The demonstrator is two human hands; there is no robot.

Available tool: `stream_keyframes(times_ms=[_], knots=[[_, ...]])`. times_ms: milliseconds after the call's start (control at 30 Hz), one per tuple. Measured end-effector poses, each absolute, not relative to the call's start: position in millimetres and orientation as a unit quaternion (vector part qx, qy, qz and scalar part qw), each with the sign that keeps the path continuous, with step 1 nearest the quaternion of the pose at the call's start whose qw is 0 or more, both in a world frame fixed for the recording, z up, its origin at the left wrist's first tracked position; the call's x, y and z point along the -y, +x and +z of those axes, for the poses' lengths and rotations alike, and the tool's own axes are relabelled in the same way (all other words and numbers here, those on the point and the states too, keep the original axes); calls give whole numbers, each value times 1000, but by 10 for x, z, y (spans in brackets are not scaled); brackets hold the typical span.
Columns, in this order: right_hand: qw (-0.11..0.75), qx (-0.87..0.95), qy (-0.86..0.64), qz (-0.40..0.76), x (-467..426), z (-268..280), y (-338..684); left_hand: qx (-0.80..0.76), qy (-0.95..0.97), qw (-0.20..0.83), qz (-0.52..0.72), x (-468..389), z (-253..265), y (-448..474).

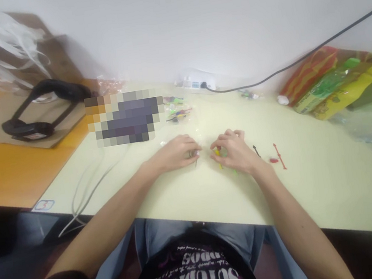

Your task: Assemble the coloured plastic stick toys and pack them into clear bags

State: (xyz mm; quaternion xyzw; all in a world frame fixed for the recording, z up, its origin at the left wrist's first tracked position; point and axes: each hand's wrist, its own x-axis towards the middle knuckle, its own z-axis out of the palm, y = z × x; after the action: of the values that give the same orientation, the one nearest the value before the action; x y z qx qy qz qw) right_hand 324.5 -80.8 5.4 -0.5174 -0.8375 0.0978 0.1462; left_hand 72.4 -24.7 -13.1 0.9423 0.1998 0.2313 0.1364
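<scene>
My left hand [181,152] hovers just over the pale yellow table, its thumb and fingertips pinched on a small thin piece [195,153] with a whitish end; its kind is too small to make out. A short gap to the right, my right hand [233,150] is curled with thumb and forefinger around a small yellow plastic piece [218,153]. Bits of green and red also show by those fingers, partly hidden. Right of that hand lie a black arrow-shaped stick [257,151], a small red oval piece [273,160] and a longer red arrow-shaped stick [280,156].
Clear bags of colourful small parts [178,112] lie behind my hands, beside a blurred-out dark object [130,120]. A power strip [194,81] with a black cable [255,86] sits along the wall. Snack packets [335,84] stand right; a black frame [44,107] lies left.
</scene>
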Motion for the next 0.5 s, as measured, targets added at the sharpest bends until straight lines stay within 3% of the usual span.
stream_keyframes(times_ms=[167, 500], knots=[[132, 839, -518, 101, 790, 15, 3225, -194, 927, 130, 295, 294, -141, 766], [146, 820, -540, 118, 746, -17, 3232, -163, 952, 112, 234, 349, -240, 898]])
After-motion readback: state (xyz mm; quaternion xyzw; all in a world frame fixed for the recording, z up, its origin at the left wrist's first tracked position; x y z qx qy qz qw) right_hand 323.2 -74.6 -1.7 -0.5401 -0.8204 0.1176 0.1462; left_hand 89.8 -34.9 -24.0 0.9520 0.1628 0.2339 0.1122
